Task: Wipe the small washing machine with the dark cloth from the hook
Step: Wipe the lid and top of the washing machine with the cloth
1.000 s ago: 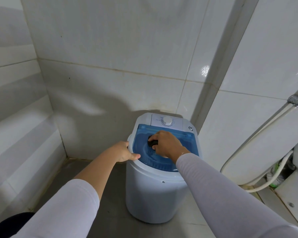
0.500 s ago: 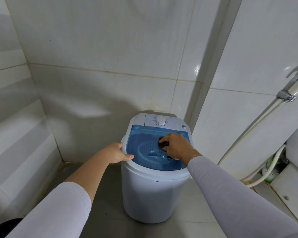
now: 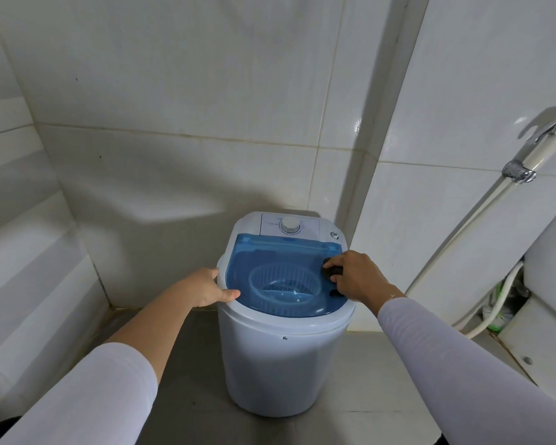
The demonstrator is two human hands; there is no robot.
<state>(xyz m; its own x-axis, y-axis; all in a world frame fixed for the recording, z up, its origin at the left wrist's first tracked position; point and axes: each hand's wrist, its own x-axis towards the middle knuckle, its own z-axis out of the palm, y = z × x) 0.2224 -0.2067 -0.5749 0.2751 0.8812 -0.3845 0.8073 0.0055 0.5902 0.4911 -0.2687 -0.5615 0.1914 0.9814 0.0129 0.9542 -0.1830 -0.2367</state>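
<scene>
On the blue lid, right-hand fingers clamp the dark cloth, seemingly bunched beneath them.

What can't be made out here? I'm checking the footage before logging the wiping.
- Dark cloth: head view, mostly hidden under the right hand.
- Print around the dial: too small.
- Washing machine back: faces away.
- Toilet tank: cut by the right edge.
</scene>
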